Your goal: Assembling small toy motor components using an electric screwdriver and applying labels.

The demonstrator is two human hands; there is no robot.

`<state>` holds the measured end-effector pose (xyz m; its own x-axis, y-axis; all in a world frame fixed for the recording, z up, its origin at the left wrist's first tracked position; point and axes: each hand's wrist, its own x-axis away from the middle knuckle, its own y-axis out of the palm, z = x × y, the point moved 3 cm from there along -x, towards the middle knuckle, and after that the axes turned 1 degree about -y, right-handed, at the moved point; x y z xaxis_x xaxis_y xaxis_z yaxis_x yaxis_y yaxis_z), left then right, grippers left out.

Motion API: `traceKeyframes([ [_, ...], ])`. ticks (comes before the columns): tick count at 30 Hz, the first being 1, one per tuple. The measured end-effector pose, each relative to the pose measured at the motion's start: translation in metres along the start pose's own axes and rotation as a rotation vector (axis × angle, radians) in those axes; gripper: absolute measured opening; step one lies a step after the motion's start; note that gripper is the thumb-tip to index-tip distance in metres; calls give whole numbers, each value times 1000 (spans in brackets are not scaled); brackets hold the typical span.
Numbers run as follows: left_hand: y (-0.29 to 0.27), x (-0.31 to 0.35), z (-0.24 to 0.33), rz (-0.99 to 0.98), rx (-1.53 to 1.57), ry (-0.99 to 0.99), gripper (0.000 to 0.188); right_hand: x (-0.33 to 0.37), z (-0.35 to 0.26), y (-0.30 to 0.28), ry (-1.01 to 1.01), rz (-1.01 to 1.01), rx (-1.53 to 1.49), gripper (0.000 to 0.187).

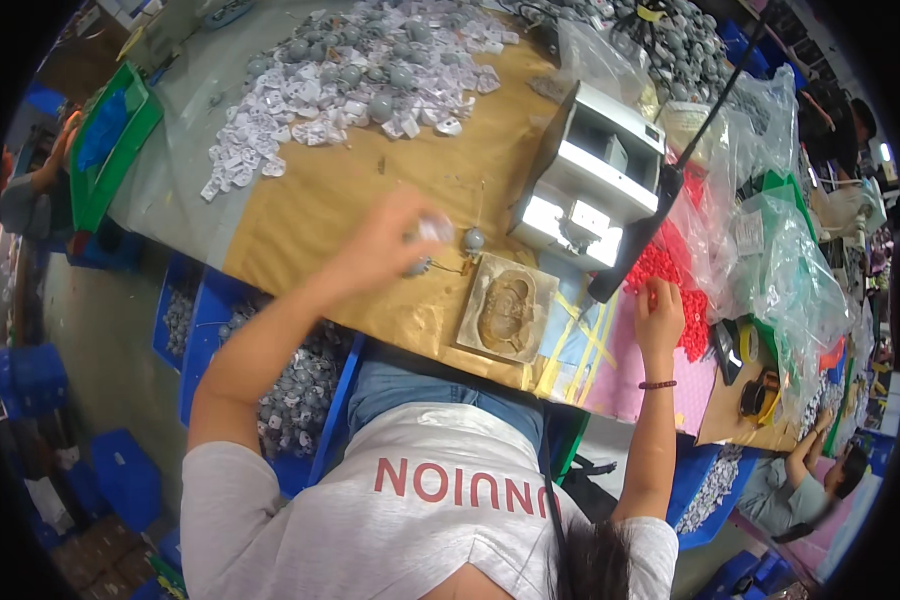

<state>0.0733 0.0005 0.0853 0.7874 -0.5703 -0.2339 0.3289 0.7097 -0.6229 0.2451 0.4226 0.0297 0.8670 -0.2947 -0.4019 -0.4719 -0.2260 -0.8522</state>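
Observation:
My left hand (pixel 398 228), smeared by motion, is above the brown paper-covered table (pixel 390 300). It is closed round a small white plastic part (pixel 433 230); a grey ball-shaped piece (pixel 417 267) shows just below the fingers. To its right lies a grey ball with a thin wire (pixel 473 240). A square block with a shaped hollow (pixel 508 308) rests at the table's near edge. My right hand (pixel 660 315) has its fingers pinched together at the side of a pile of small red parts (pixel 692 310). What those fingers hold is too small to make out.
White plastic parts and grey balls (pixel 350 80) are heaped at the back. A white machine (pixel 600 165) stands right of centre, with a dark bar beside it. Blue bins of grey parts (pixel 310 400) sit below the table. Co-workers are at both sides, one by a green tray (pixel 120 150).

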Motion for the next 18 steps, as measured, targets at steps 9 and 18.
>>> traceKeyframes([
  [9,106,27,62,-205,-111,62,37,8,-50,-6,229,-120,-836,15],
  [18,41,25,29,-105,-351,126,55,14,-179,17,-450,-135,-573,19],
])
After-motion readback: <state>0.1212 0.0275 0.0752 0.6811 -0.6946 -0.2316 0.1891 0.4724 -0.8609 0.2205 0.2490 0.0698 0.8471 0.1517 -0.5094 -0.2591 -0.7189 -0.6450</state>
